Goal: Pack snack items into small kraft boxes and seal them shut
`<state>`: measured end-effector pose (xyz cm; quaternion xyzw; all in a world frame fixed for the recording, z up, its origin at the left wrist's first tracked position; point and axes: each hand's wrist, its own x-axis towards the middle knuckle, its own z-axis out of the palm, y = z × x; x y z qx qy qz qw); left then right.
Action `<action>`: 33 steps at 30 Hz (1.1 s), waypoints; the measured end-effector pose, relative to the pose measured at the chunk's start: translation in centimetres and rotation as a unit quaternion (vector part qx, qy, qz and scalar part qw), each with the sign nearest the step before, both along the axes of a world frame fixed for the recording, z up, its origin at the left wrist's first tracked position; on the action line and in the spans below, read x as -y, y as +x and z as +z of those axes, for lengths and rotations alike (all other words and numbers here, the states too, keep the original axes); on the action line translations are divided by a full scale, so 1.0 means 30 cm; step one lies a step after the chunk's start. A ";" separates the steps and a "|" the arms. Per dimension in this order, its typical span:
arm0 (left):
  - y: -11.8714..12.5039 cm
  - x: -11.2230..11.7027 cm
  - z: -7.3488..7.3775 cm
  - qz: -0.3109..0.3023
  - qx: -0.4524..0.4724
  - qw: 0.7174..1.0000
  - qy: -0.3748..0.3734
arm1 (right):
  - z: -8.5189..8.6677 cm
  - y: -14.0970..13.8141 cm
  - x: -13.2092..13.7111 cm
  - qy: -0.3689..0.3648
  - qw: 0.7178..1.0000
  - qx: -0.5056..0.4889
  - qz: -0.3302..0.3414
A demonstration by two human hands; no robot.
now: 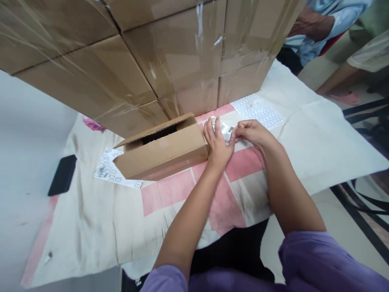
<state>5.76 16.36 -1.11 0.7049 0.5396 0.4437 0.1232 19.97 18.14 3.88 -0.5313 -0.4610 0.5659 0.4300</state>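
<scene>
A small white object with a small dark-and-grey rectangle on it lies on the cloth right of an open cardboard box; its kind is unclear. My left hand holds it down from the left, fingers apart on top and thumb at its near edge. At its right edge, my right hand is closed in a pinch beside the rectangle; whatever those fingertips hold is too small to make out. The cardboard box is next to my left wrist, its far flap raised and its inside mostly dark.
Taped cardboard cartons form a tall stack behind the hands. A sheet of outlined labels lies at the right, another sheet partly beneath the box. A black phone-like slab rests at the left. Another person's arm shows at upper right.
</scene>
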 end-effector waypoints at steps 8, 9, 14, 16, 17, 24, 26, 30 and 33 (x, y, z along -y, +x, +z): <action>-0.001 0.012 0.017 0.005 -0.013 1.000 -0.016 | 0.001 0.009 0.001 0.019 0.999 0.014 0.028; -0.002 0.014 0.020 0.004 -0.017 1.000 -0.018 | -0.001 0.011 0.001 0.021 0.999 0.017 0.034; -0.005 0.022 0.019 0.006 -0.048 0.999 -0.008 | -0.004 0.023 0.008 0.038 0.997 0.041 0.057; -0.005 0.019 0.011 0.010 -0.048 0.999 -0.002 | 0.009 0.024 0.014 0.046 0.996 0.049 0.066; -0.004 0.019 0.010 0.009 -0.043 0.999 0.000 | 0.019 0.022 0.018 0.052 0.995 0.052 0.074; -0.020 0.172 0.187 -0.064 0.064 0.990 0.109 | 0.107 -0.041 0.076 0.215 0.975 0.043 0.036; -0.066 0.253 0.279 -0.093 0.071 0.980 0.162 | 0.133 -0.069 0.113 0.252 0.966 0.051 0.025; -0.236 0.346 0.399 -0.071 0.066 0.962 0.256 | 0.166 -0.129 0.183 0.295 0.949 0.083 0.076; -0.388 0.330 0.451 -0.051 0.056 0.973 0.218 | 0.178 -0.174 0.209 0.345 0.925 0.110 0.120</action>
